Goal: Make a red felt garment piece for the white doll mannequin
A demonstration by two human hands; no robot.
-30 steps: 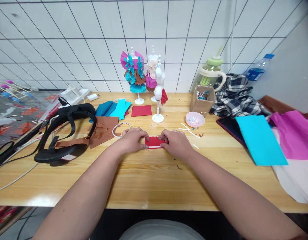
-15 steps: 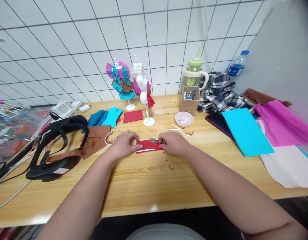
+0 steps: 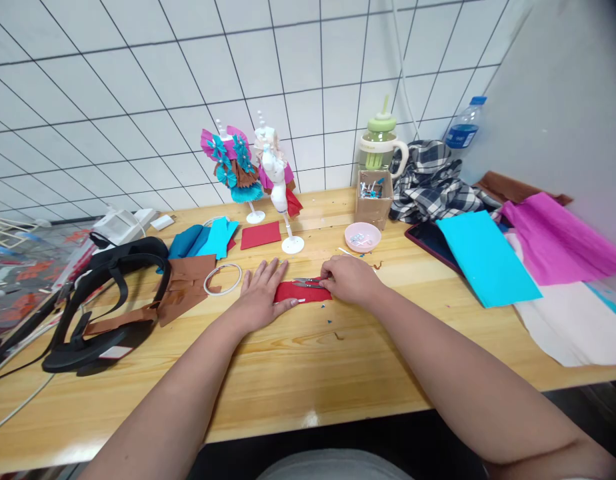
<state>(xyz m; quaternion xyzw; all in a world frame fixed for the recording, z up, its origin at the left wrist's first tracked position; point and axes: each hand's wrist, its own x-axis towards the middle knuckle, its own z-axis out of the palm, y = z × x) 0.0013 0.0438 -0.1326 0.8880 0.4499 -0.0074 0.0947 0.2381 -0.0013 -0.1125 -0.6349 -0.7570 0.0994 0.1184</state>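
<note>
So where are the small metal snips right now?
In the head view, the small metal snips lie on the folded red felt piece at table centre, between the flat left hand and the right hand touching them.

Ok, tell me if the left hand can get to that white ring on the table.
Probably yes. The left hand lies flat on the red fabric piece, and the white ring sits just to its left on bare wooden table, with nothing between them.

Red felt piece [image 3: 301, 292], pink bowl [image 3: 363, 237], black-and-white plaid cloth [image 3: 433, 187], cyan sheet [image 3: 485, 257].
</note>
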